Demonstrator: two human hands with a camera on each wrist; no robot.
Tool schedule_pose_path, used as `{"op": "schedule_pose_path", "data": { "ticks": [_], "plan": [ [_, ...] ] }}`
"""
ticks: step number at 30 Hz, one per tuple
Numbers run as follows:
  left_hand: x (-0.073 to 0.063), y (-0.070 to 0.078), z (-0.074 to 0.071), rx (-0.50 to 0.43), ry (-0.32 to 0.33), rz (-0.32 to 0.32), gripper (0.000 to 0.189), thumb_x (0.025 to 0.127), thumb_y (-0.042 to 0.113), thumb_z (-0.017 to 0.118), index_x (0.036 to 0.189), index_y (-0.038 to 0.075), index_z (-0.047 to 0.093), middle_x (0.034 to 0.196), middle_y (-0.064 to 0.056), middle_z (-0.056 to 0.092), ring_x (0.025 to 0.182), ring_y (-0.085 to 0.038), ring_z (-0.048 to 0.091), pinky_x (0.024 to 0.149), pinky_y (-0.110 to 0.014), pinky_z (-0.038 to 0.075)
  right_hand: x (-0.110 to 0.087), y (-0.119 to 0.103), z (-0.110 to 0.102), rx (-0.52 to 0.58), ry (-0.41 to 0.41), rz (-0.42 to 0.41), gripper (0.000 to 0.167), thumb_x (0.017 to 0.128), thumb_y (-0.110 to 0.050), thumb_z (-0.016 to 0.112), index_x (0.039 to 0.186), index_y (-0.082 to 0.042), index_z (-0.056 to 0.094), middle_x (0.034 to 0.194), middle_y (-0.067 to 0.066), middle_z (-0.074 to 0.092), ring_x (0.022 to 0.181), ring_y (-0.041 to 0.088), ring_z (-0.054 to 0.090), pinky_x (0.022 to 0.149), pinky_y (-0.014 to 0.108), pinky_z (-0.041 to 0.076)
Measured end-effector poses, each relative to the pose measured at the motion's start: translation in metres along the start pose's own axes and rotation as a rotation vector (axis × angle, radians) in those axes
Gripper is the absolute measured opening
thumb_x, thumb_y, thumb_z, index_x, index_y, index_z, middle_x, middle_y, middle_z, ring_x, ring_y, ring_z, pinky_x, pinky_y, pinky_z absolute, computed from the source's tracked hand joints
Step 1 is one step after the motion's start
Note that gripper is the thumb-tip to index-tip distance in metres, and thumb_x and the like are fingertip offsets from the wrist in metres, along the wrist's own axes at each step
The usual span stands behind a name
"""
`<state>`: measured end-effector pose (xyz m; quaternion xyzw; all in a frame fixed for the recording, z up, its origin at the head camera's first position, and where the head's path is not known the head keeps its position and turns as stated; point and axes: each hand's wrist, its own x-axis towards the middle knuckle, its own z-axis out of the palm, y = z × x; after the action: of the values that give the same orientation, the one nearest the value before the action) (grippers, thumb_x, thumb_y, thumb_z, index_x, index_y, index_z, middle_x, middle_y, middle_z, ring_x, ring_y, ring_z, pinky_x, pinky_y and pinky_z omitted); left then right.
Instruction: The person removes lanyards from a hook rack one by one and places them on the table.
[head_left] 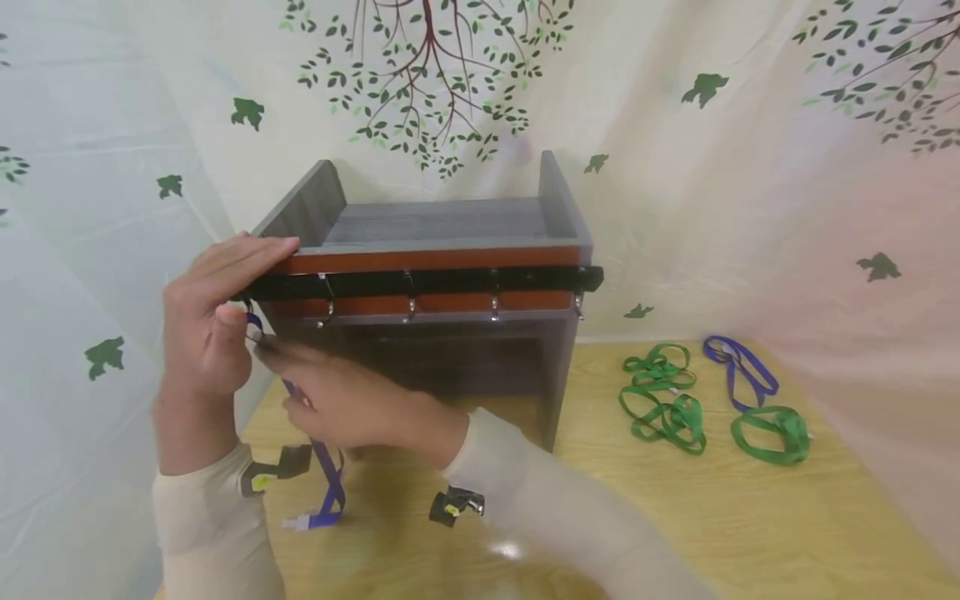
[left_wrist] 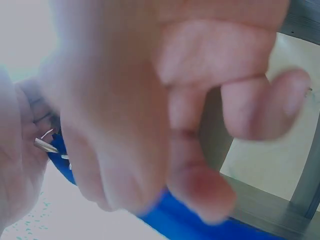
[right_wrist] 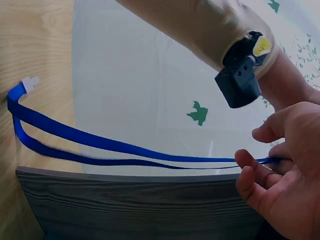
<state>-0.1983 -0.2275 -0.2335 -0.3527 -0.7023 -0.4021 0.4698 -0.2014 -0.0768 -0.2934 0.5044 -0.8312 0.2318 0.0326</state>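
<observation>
A blue lanyard (head_left: 327, 475) hangs at the left end of a small grey shelf unit, its white buckle (head_left: 300, 522) down at the tabletop. My right hand (head_left: 348, 400) pinches its upper part near the metal clip (left_wrist: 46, 145). In the right wrist view both strands of the strap (right_wrist: 100, 142) run to the right hand's fingers. My left hand (head_left: 210, 308) rests with straight fingers on the upper left corner of the shelf, thumb beside the clip. A black rail (head_left: 450, 281) with several silver hooks (head_left: 410, 308) crosses the shelf front; its left end is partly hidden by the left hand.
On the wooden table (head_left: 675, 517), right of the shelf unit (head_left: 442, 221), lie several green lanyards (head_left: 663, 417) and another blue lanyard (head_left: 750, 375). A pale curtain (head_left: 712, 208) with leaf prints stands behind.
</observation>
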Motion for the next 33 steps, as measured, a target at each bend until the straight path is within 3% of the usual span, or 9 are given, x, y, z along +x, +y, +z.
{"op": "schedule_pose_path", "data": {
  "ticks": [3, 7, 11, 13, 17, 21, 24, 30, 33],
  "plan": [
    [0.0, -0.001, 0.002, 0.005, 0.012, 0.002, 0.091, 0.097, 0.078, 0.039, 0.12, -0.001, 0.078, 0.121, -0.005, 0.08, 0.12, -0.003, 0.069, 0.119, -0.028, 0.043, -0.005, 0.002, -0.005, 0.063, 0.018, 0.022, 0.072, 0.107, -0.019, 0.051, 0.171, -0.017, 0.018, 0.179, -0.006, 0.017, 0.101, 0.002, 0.056, 0.088, 0.008, 0.044],
    [0.0, -0.003, 0.003, -0.01, 0.028, 0.005, 0.092, 0.098, 0.078, 0.036, 0.119, -0.001, 0.079, 0.121, 0.001, 0.081, 0.121, -0.004, 0.07, 0.12, -0.031, 0.043, -0.012, 0.001, -0.01, 0.105, 0.04, 0.024, 0.07, 0.108, -0.018, 0.049, 0.171, -0.019, 0.018, 0.18, -0.008, 0.008, 0.109, 0.001, 0.053, 0.091, 0.008, 0.043],
    [0.001, -0.005, 0.002, -0.021, 0.023, 0.004, 0.094, 0.097, 0.079, 0.036, 0.119, -0.001, 0.079, 0.122, 0.01, 0.079, 0.121, -0.004, 0.07, 0.119, -0.03, 0.043, -0.017, -0.001, -0.013, 0.141, 0.069, -0.001, 0.071, 0.108, -0.018, 0.048, 0.171, -0.019, 0.015, 0.181, -0.009, 0.005, 0.097, 0.0, 0.055, 0.085, 0.008, 0.044],
    [0.001, -0.006, 0.0, -0.031, 0.015, 0.005, 0.093, 0.097, 0.079, 0.036, 0.119, -0.001, 0.079, 0.122, 0.01, 0.079, 0.121, -0.004, 0.07, 0.119, -0.03, 0.043, -0.018, -0.003, -0.014, 0.158, 0.085, -0.023, 0.071, 0.109, -0.018, 0.049, 0.171, -0.018, 0.014, 0.181, -0.008, 0.006, 0.087, 0.0, 0.055, 0.081, 0.008, 0.045],
    [0.002, -0.007, -0.002, -0.046, -0.007, 0.004, 0.094, 0.097, 0.08, 0.037, 0.119, -0.001, 0.079, 0.122, 0.011, 0.079, 0.122, -0.005, 0.07, 0.119, -0.029, 0.043, -0.019, -0.006, -0.017, 0.177, 0.117, -0.079, 0.071, 0.109, -0.016, 0.049, 0.17, -0.016, 0.014, 0.181, -0.009, 0.006, 0.081, -0.001, 0.054, 0.077, 0.006, 0.045],
    [0.001, -0.008, -0.004, -0.059, -0.027, -0.013, 0.094, 0.096, 0.081, 0.037, 0.121, 0.0, 0.078, 0.124, 0.012, 0.079, 0.124, -0.006, 0.069, 0.119, -0.029, 0.042, -0.022, -0.007, -0.019, 0.174, 0.149, -0.103, 0.07, 0.108, -0.013, 0.049, 0.17, -0.013, 0.017, 0.18, -0.007, 0.011, 0.096, 0.001, 0.055, 0.083, 0.005, 0.044],
    [0.0, -0.008, -0.004, -0.063, -0.032, -0.024, 0.094, 0.095, 0.081, 0.038, 0.122, 0.0, 0.078, 0.124, 0.012, 0.078, 0.124, -0.006, 0.069, 0.119, -0.029, 0.042, -0.026, -0.006, -0.019, 0.16, 0.164, -0.1, 0.069, 0.108, -0.012, 0.049, 0.169, -0.011, 0.019, 0.18, -0.004, 0.011, 0.117, 0.005, 0.053, 0.091, 0.005, 0.042],
    [-0.001, -0.009, -0.004, -0.034, -0.032, -0.03, 0.089, 0.097, 0.078, 0.039, 0.123, 0.001, 0.077, 0.125, 0.013, 0.078, 0.123, -0.004, 0.068, 0.12, -0.029, 0.041, -0.034, -0.002, -0.018, 0.126, 0.205, -0.091, 0.066, 0.108, -0.011, 0.047, 0.169, -0.011, 0.021, 0.181, -0.003, 0.01, 0.129, 0.008, 0.054, 0.088, 0.004, 0.044],
    [-0.002, -0.009, -0.004, -0.014, -0.027, -0.037, 0.084, 0.099, 0.074, 0.043, 0.123, 0.002, 0.078, 0.125, 0.015, 0.077, 0.122, -0.003, 0.067, 0.12, -0.029, 0.04, -0.039, 0.0, -0.017, 0.111, 0.223, -0.096, 0.064, 0.108, -0.011, 0.046, 0.168, -0.009, 0.024, 0.18, -0.001, 0.011, 0.15, 0.011, 0.046, 0.096, 0.008, 0.046]
  ]
}}
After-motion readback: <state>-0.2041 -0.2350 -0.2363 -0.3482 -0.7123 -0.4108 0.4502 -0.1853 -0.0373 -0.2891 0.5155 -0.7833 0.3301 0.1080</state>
